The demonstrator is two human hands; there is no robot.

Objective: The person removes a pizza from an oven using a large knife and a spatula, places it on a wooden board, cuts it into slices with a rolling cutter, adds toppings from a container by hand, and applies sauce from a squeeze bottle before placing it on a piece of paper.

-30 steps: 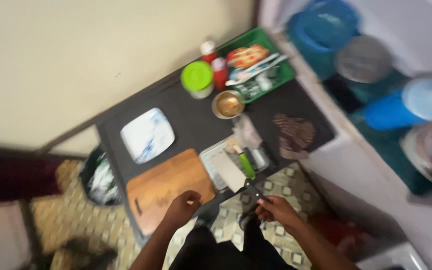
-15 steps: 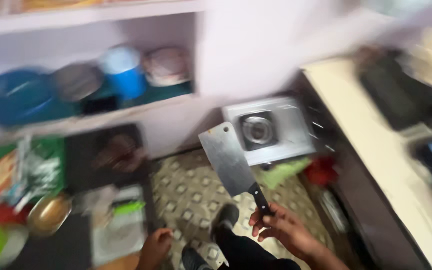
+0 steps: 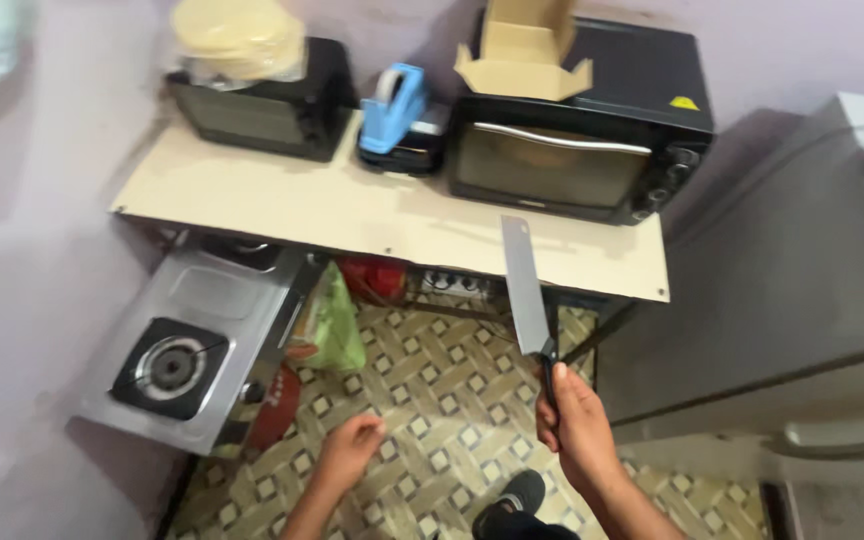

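Since half a second ago the head view has swung off the shelf of bowls and onto a cream shelf board (image 3: 352, 215) carrying appliances; the steel single-burner stove (image 3: 187, 345) has shifted from picture centre to 8 o'clock, and the cleaver now stands nearly vertical instead of tilted left.

Head view: the right hand (image 3: 577, 425), at 5 o'clock, is clenched around the black handle of a grey rectangular steel cleaver (image 3: 524, 285), blade pointing up toward 12 o'clock, its tip overlapping the shelf edge. The left hand (image 3: 350, 448), at 6 o'clock, hangs loosely curled over the patterned tile floor (image 3: 432, 400), holding nothing. On the shelf: a large black toaster oven (image 3: 572, 165) at 1 o'clock with an open cardboard box (image 3: 524, 50) on top, a blue iron-like appliance (image 3: 397, 110) at 12 o'clock, a smaller black oven (image 3: 252, 100) at 11 o'clock. A green plastic bag (image 3: 332, 325) lies beside the stove. A grey cabinet (image 3: 802, 280) stands at 3 o'clock.
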